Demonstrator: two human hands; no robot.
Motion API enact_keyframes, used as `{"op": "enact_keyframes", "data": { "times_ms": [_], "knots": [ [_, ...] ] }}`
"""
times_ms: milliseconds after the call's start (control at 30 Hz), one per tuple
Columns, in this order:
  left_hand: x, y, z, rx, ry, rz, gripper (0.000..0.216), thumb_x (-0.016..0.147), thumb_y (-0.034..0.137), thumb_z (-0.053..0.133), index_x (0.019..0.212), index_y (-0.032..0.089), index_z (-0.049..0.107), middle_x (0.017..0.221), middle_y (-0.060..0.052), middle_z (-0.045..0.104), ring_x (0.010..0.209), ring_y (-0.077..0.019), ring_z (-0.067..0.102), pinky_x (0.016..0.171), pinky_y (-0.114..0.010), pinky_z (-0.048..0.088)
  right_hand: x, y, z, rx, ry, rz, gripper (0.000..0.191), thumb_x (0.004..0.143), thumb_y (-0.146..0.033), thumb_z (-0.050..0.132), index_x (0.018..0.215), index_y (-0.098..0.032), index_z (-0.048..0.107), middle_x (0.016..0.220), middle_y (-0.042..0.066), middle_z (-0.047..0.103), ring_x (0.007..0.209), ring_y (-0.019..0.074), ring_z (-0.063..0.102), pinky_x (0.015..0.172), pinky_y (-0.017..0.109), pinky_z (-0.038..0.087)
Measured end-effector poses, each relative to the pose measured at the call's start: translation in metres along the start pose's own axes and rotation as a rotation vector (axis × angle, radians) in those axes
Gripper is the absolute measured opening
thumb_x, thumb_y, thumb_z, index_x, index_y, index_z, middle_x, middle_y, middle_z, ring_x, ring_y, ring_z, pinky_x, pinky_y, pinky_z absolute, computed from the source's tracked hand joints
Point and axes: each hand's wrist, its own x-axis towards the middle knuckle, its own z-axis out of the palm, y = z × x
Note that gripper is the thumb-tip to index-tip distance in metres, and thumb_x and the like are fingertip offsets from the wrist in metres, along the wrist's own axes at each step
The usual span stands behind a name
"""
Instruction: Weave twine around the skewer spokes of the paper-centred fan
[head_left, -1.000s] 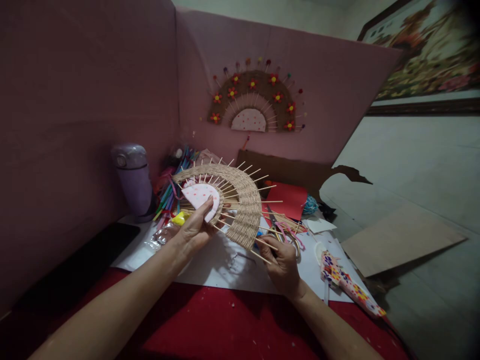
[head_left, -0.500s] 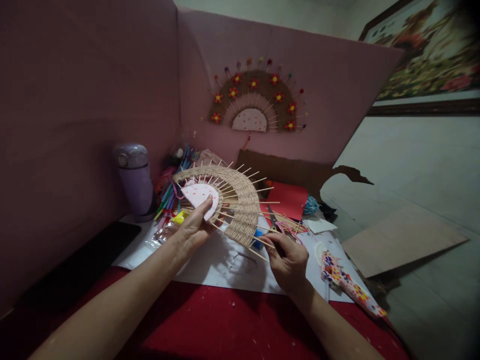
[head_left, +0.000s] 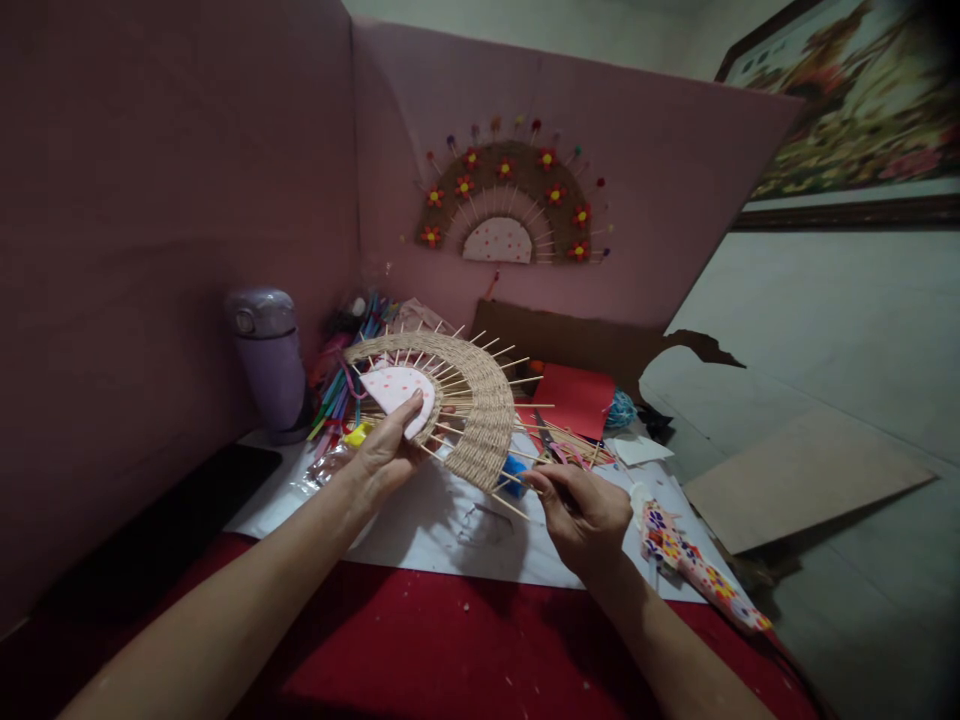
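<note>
A half-round woven twine piece (head_left: 484, 395) with thin wooden sticks fanning out is held up over the table. At its centre is a white half-circle with pink dots (head_left: 397, 388). My left hand (head_left: 390, 445) is closed round this centre part, thumb on top and fingers behind, partly hidden. At the lower right edge of the weave, my right hand (head_left: 589, 515) pinches the end of one thin stick. Its other fingers are curled in. A blue roll (head_left: 514, 477) lies just behind that stick.
Scissors (head_left: 551, 440), loose sticks and red paper (head_left: 574, 400) lie behind my right hand. A floral glue gun (head_left: 705, 570) rests at the right, a purple tumbler (head_left: 270, 365) at the left. A finished flowered fan (head_left: 506, 170) hangs on the pink board.
My right hand has shifted slightly right, its fingertips farther along the stick from the woven edge. The woven piece and my left hand have hardly moved.
</note>
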Motion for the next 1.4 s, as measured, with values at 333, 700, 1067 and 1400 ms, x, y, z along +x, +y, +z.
{"op": "enact_keyframes", "data": {
  "times_ms": [333,700,1067,1400],
  "knots": [
    [0.0,0.0,0.001,0.036,0.005,0.008,0.017,0.076,0.008,0.059,0.093,0.012,0.063,0.078,-0.006,0.069,0.063,-0.0161,0.065,0.055,-0.026,0.054,0.006,0.002,-0.008,-0.032,-0.001,-0.108,0.002,0.077,-0.02,0.063,0.075,-0.019,0.063,0.058,0.0,0.064,0.049,0.0094,0.055,0.052,0.023,0.039],
    [-0.002,-0.002,0.0,0.095,0.033,-0.075,0.023,0.071,0.006,0.064,0.093,0.011,0.062,0.071,-0.008,0.069,0.055,-0.0179,0.064,0.051,-0.029,0.054,0.013,0.014,-0.013,0.016,-0.035,-0.095,0.005,0.078,-0.02,0.063,0.073,-0.018,0.063,0.059,0.0,0.063,0.052,0.0105,0.055,0.051,0.024,0.04],
    [-0.006,0.003,0.005,0.045,-0.039,-0.054,0.014,0.076,0.006,0.059,0.088,0.011,0.062,0.07,-0.007,0.069,0.054,-0.0167,0.064,0.049,-0.027,0.053,0.007,0.019,-0.008,0.108,-0.06,-0.15,0.011,0.079,-0.012,0.058,0.085,-0.021,0.06,0.069,0.002,0.064,0.063,0.0141,0.06,0.06,0.026,0.047],
    [-0.006,0.003,0.005,0.056,-0.048,-0.06,0.013,0.078,0.01,0.058,0.09,0.01,0.062,0.072,-0.008,0.069,0.055,-0.0161,0.064,0.051,-0.026,0.053,0.007,0.018,-0.002,0.217,-0.064,-0.092,0.017,0.075,-0.006,0.061,0.084,-0.021,0.063,0.073,0.004,0.066,0.066,0.0152,0.061,0.061,0.028,0.049]
  ]
}}
